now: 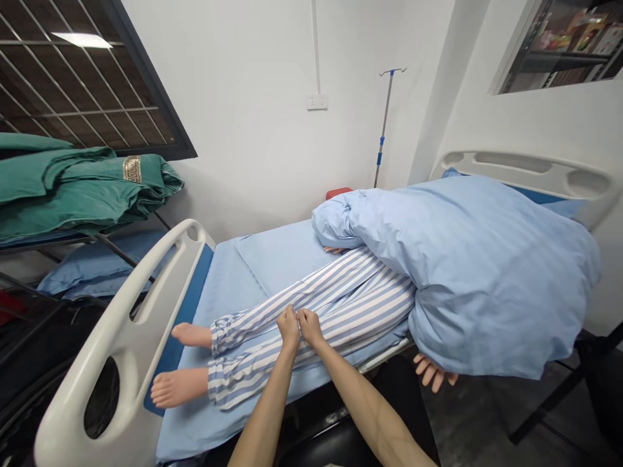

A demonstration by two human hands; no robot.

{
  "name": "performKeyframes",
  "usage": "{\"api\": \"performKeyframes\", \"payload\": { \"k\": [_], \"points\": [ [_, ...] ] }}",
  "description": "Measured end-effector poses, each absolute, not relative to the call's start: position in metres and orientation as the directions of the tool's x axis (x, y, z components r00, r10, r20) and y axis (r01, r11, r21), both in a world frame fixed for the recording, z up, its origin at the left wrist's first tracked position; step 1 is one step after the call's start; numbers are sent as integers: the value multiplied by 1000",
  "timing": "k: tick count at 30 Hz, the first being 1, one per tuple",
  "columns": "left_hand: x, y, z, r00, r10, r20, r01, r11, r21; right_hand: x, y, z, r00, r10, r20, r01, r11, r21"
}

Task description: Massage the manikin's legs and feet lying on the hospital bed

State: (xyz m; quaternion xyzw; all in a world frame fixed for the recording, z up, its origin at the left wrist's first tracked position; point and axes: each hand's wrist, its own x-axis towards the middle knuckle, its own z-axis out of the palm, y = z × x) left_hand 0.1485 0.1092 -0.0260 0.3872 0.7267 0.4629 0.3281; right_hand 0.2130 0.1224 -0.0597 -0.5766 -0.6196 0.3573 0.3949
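Head view: your left hand point(289, 327) and right hand point(310, 326), side by side, pinch a fold of the blue-striped pyjama trousers point(350, 293) over the thighs of a mannequin point(180, 387) lying on the hospital bed point(204, 415). White footboard point(121, 331) at that bed's near end, just beyond the bare feet; blue duvet point(487, 272) over the mannequin's upper body at the far end.

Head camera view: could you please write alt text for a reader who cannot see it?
The left hand and right hand pinch the striped trousers of a patient manikin lying on a hospital bed. A light blue duvet covers its upper body, and its bare feet point toward the white footboard.
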Motion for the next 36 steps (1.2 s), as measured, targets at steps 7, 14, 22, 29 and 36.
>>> {"api": "performKeyframes", "payload": {
  "k": [7, 14, 22, 29, 36],
  "points": [
    [148, 96, -47, -452, 892, -9, 531, 277, 801, 219, 127, -41, -149, 989, 27, 619, 114, -777],
    [152, 97, -49, -429, 903, 40, 612, 257, 748, 245, 139, -17, -355, 934, 28, 763, 307, -569],
    [156, 106, -41, -355, 933, -64, 532, 258, 807, 263, 137, -54, -155, 986, 61, 681, 152, -716],
    [177, 125, -29, -340, 940, -35, 413, 182, 892, 265, 146, -59, -62, 993, 100, 556, 118, -823],
    [192, 116, -44, -321, 946, 53, 746, 218, 629, 273, 148, -50, -139, 990, 37, 611, 115, -783]
  ]
}}
